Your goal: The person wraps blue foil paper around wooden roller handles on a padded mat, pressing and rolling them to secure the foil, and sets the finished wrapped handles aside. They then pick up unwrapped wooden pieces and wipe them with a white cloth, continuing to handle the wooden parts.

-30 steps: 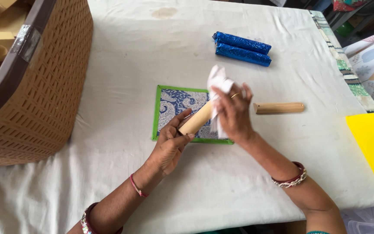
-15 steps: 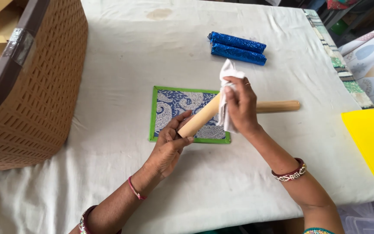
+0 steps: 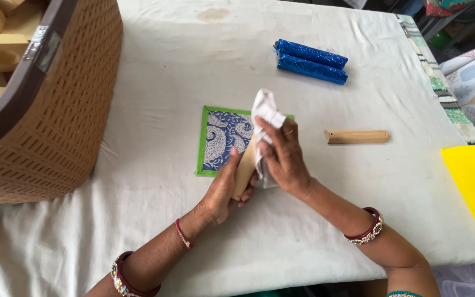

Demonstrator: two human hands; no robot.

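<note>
Gripped at its lower end by the left hand (image 3: 226,190), a smooth pale wooden stick (image 3: 244,169) is mid-wipe near the table's middle, above a paisley mat (image 3: 221,137), while the right hand (image 3: 284,159) clamps a crumpled white cloth (image 3: 265,113) around it, seemingly needing lengthwise strokes next.

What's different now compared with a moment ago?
The wooden stick has swung from lying slantwise to nearly upright, and the right hand with its white cloth has slid down it towards the left hand. Both hands keep their hold. The blue rolls, second stick and patterned mat stayed put.
</note>
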